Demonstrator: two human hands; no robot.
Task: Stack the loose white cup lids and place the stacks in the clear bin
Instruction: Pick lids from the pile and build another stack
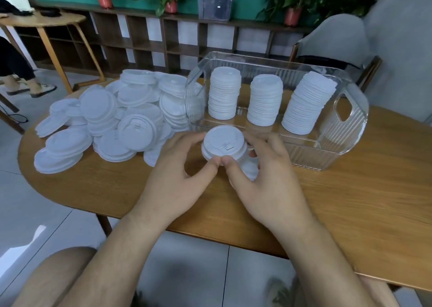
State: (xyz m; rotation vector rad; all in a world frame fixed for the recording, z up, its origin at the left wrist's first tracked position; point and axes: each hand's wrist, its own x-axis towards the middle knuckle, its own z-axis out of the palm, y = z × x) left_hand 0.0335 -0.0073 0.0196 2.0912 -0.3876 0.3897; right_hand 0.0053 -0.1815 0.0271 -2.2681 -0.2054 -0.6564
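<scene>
No writing, label, brand or number can be read anywhere. The top of the stack of white lids (224, 143) at the front carries only a moulded tab and a small dark angular mark, which are not letters or digits. The lidded storage box (214, 4) at the back shows a tiny white spot on its dark inside, too small to tell whether it is writing.

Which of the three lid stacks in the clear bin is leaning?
The right stack: its top leans toward the right end of the bin, while the left stack and the middle stack stand almost upright.
</scene>
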